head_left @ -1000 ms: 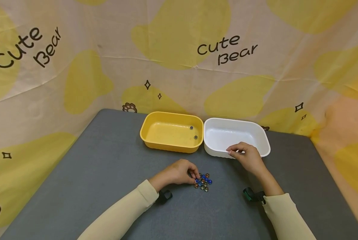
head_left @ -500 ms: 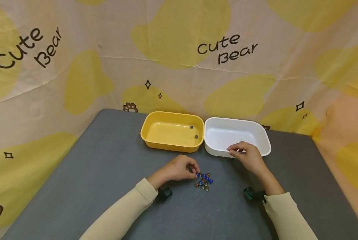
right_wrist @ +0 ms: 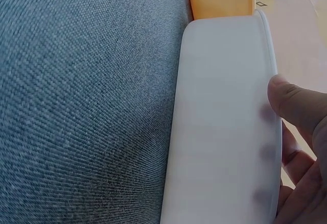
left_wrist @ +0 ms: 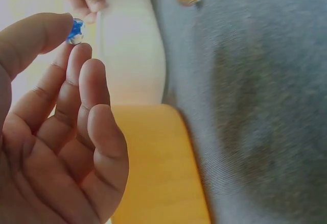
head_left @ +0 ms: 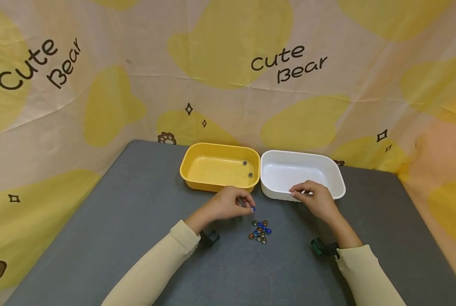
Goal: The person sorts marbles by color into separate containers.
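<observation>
Blue marble (head_left: 253, 208) cleared its cluster (head_left: 264, 228), nearing yellow tub's rim (head_left: 201, 183).

This looks like a screened-off tabletop workspace, printed fabric (head_left: 220, 95) bordering a grey table (head_left: 274, 272).

Yellow-patched "Cute Bear" cloth (head_left: 228, 100) behind a grey tabletop (head_left: 102, 229)

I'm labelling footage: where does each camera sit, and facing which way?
Head: worn on head, looks forward and down at yellow tray and white tray; left hand, right hand, sleeves show.
Left wrist: on that wrist, faces the pinched blue marble; both hands show.
Right wrist: on that wrist, faces the white tray; right hand shows.
Both wrist views share the two trays.
</observation>
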`<act>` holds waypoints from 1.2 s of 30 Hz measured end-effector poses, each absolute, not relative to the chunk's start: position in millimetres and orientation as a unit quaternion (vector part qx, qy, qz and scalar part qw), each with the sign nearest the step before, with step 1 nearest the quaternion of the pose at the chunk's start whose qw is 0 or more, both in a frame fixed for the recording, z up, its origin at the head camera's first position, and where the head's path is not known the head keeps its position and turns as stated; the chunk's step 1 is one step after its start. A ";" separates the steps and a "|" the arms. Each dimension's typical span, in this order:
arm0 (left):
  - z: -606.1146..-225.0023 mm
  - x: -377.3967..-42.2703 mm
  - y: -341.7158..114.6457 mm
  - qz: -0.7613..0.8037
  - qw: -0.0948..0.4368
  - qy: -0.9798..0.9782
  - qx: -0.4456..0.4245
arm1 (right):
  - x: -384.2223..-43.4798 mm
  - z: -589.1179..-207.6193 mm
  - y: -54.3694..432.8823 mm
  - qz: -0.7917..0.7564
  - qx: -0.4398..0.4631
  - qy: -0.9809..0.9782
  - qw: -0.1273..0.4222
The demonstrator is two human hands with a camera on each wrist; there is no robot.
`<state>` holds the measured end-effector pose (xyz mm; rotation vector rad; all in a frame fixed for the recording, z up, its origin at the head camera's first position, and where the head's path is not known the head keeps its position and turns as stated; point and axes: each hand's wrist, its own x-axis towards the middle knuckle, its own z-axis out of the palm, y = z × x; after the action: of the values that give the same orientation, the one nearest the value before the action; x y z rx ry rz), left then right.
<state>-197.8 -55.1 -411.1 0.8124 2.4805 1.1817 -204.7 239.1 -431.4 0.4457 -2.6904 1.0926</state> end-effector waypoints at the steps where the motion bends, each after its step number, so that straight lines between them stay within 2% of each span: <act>1: -409.2 -198.2 -55.4 0.411 0.137 0.858 0.277 | -204.7 -431.4 239.0 0.372 0.151 -0.910 0.100; 20: -391.6 -217.5 -65.2 0.427 0.068 0.869 0.240 | -204.8 -433.1 239.9 0.371 0.143 -0.913 0.093; 30: -395.2 -241.9 -74.9 0.424 0.040 0.883 0.197 | -204.6 -433.3 240.5 0.372 0.141 -0.913 0.091; 36: -402.6 -259.3 -83.0 0.399 0.043 0.898 0.177 | -204.5 -433.0 239.8 0.371 0.141 -0.913 0.093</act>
<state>-259.3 -83.0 -402.6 0.5423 2.7472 1.2208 -204.5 239.8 -433.0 0.4177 -2.7109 1.1021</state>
